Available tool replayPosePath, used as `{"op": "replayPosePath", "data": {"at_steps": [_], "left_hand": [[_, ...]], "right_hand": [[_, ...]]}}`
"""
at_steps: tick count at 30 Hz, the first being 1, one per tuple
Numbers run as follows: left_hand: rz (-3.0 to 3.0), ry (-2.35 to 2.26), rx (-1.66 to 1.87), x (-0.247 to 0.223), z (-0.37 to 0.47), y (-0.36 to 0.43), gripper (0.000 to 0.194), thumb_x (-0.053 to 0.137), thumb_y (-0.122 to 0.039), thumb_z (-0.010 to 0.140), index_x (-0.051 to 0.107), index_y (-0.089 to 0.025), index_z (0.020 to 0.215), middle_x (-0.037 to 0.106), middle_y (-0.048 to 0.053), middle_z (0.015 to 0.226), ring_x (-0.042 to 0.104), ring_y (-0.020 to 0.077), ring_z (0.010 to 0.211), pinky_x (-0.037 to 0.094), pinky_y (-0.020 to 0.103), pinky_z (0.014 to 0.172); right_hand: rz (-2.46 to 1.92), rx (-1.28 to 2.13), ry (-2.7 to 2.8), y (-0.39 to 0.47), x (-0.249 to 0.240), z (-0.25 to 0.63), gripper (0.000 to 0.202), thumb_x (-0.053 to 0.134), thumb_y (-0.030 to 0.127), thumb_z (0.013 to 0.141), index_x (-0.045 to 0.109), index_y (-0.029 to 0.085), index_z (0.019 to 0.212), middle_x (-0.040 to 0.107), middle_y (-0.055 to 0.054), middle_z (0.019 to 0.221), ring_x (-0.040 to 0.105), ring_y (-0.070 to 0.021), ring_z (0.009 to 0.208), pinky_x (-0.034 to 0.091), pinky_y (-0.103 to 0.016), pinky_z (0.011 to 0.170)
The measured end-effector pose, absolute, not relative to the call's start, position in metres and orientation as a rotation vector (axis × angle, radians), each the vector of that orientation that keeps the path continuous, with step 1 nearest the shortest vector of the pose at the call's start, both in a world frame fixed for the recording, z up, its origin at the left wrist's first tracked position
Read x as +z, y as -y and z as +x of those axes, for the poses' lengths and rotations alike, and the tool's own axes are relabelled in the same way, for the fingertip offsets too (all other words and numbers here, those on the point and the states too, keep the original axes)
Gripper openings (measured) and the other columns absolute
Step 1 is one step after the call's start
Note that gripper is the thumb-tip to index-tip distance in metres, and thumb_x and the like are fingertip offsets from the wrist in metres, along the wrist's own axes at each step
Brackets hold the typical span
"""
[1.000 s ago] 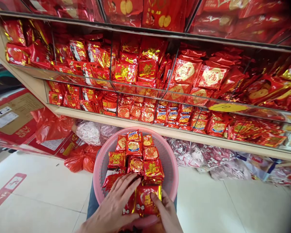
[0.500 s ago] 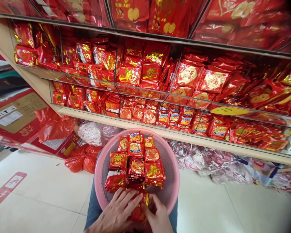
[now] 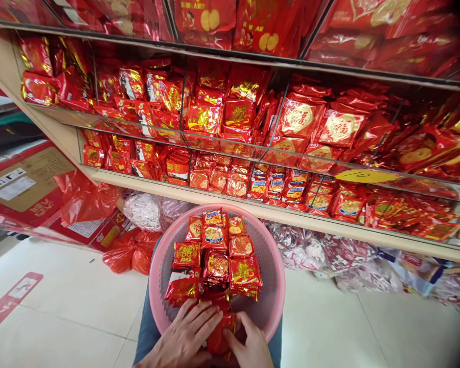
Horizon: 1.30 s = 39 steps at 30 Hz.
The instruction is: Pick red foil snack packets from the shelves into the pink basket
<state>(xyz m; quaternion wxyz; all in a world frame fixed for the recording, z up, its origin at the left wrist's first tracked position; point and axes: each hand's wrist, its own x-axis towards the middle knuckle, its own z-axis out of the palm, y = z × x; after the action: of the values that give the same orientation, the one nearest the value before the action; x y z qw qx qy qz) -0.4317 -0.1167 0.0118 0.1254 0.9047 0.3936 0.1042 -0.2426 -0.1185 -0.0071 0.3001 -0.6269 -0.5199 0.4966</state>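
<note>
In my lap sits a pink plastic basket (image 3: 278, 286), holding small stacks of red foil snack packets (image 3: 215, 237). At its near side, my right hand (image 3: 249, 343) pinches the right edge of a red snack packet (image 3: 221, 335) between thumb and fingers. My left hand (image 3: 187, 332) grips that packet from the left, its fingers laid across the left edge and its thumb partly hidden below. Just beyond my fingertips lies another red packet. A packet stack with a white patch (image 3: 183, 285) is close to my left fingers, and a red-and-gold stack (image 3: 246, 276) stands farther right.
Ahead, a shelf (image 3: 168, 190) with clear dividers is filled with red packets. Red plastic bags (image 3: 132, 251) and a red carton (image 3: 23, 179) stand at left. Clear bags (image 3: 322, 253) lie under the shelf. Pale floor tiles (image 3: 322, 322) show on both sides.
The packet between my hands has turned, so its gold edge by my right thumb shows less and more plain red shows. Both hands have shifted slightly; the stacks stay put.
</note>
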Motion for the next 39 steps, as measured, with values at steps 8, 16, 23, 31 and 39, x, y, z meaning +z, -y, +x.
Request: {"op": "replayPosePath", "data": {"at_steps": [8,16,23,31,39], "left_hand": [[2.109,-2.014,1.016,0.025,-0.499,0.076,0.042,0.048,-0.036,0.087,0.046,-0.024,0.128,0.054,0.012,0.129,0.049,0.027,0.119,0.042,0.045,0.098],[1.289,-2.078,0.947,-0.025,-0.546,0.053,0.044,0.046,-0.06,0.074,0.055,-0.018,0.079,0.052,-0.003,0.06,0.053,0.015,0.054,0.043,0.026,0.05],[1.3,-2.282,0.901,-0.026,-0.525,0.053,0.037,0.044,-0.055,0.073,0.032,-0.024,0.058,0.032,-0.008,0.047,0.039,0.0126,0.045,0.03,0.025,0.046],[1.283,-2.299,0.948,-0.02,-0.52,0.051,0.033,0.042,-0.053,0.075,0.033,-0.025,0.06,0.035,-0.007,0.048,0.041,0.0141,0.046,0.031,0.026,0.047],[1.197,-2.133,1.118,-0.012,-0.521,0.05,0.032,0.049,-0.047,0.073,0.032,-0.024,0.058,0.029,-0.008,0.052,0.032,0.0112,0.048,0.027,0.024,0.046]], "right_hand": [[-1.853,0.912,1.156,0.071,0.013,-0.174,0.049,0.061,0.056,0.069,0.058,0.021,0.103,0.065,-0.007,0.09,0.059,-0.0224,0.075,0.047,-0.033,0.064],[-1.847,0.998,1.018,0.023,-0.005,-0.129,0.057,0.063,0.062,0.062,0.053,0.021,0.099,0.051,0.005,0.063,0.047,-0.0151,0.053,0.039,-0.03,0.05],[-1.95,0.873,1.195,0.018,-0.019,-0.128,0.037,0.061,0.053,0.062,0.051,0.023,0.079,0.05,0.006,0.056,0.047,-0.0159,0.05,0.038,-0.031,0.053],[-1.964,0.949,1.137,0.012,-0.029,-0.121,0.022,0.057,0.044,0.058,0.047,0.024,0.062,0.045,0.007,0.049,0.041,-0.0137,0.046,0.031,-0.028,0.046],[-1.965,1.109,1.29,0.031,-0.003,-0.119,0.025,0.051,0.043,0.062,0.033,0.027,0.053,0.038,0.009,0.038,0.039,-0.0126,0.034,0.029,-0.027,0.039]]}}
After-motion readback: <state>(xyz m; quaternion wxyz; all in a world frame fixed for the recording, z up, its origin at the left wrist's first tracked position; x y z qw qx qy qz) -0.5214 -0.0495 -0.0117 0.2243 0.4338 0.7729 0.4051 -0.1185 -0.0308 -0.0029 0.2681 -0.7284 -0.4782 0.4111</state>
